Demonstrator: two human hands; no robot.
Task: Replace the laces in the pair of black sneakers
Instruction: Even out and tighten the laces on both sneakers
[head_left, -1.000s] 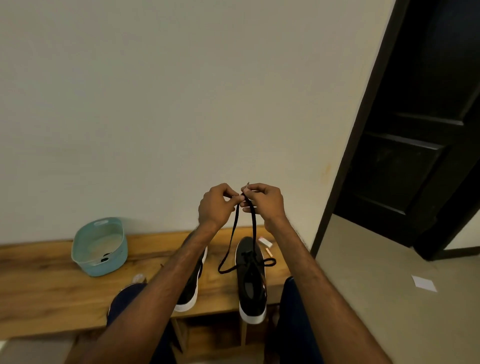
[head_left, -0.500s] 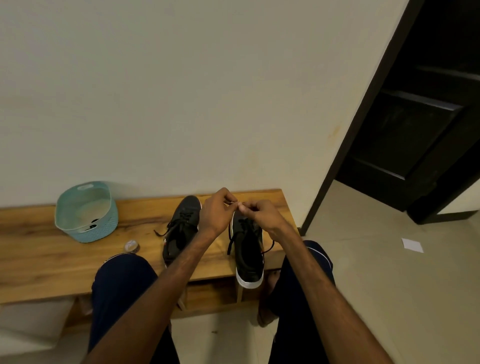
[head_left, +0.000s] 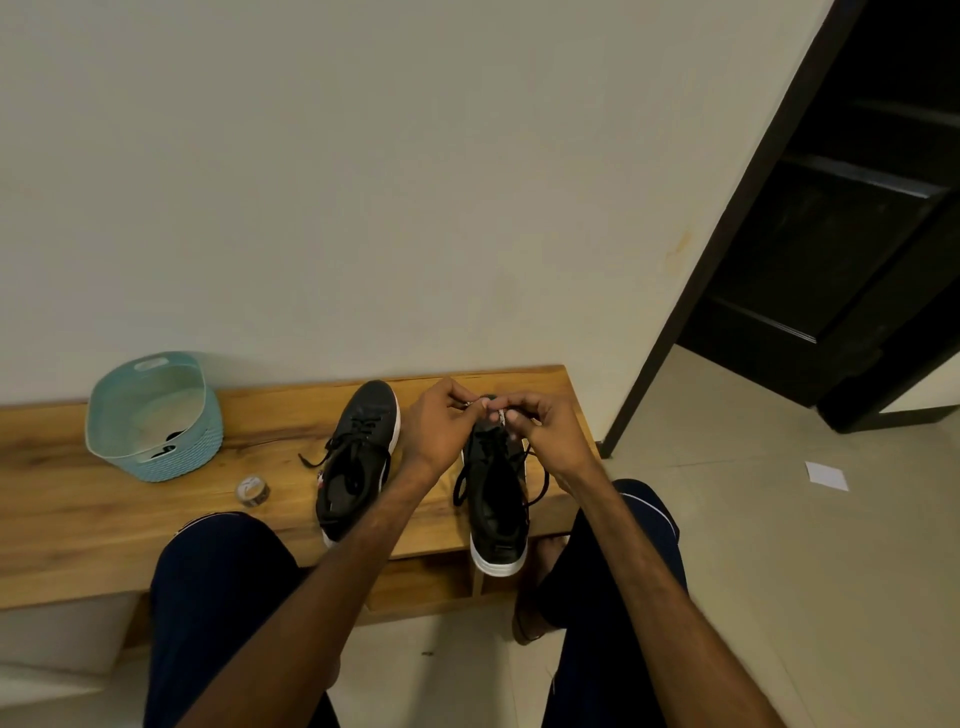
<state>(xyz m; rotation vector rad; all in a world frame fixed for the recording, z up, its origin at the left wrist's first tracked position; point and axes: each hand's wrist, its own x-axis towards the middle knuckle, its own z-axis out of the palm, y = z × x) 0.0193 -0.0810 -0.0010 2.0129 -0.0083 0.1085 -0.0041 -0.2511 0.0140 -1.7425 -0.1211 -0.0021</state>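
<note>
Two black sneakers with white soles stand on the wooden bench. The left sneaker is laced, a loose lace end trailing off its left side. The right sneaker sits under my hands, heel over the bench's front edge. My left hand and my right hand are close together above its toe end, each pinching an end of the black lace. The lace hangs in slack loops on both sides of that sneaker.
A teal plastic basket with something dark inside stands at the bench's back left. A small roll of tape lies in front of it. My knees flank the bench front. A dark open doorway is on the right, and white paper lies on the floor.
My hands came down from chest height to just above the right sneaker, still pinching the lace ends. The view tilted downward, showing my legs and the floor.
</note>
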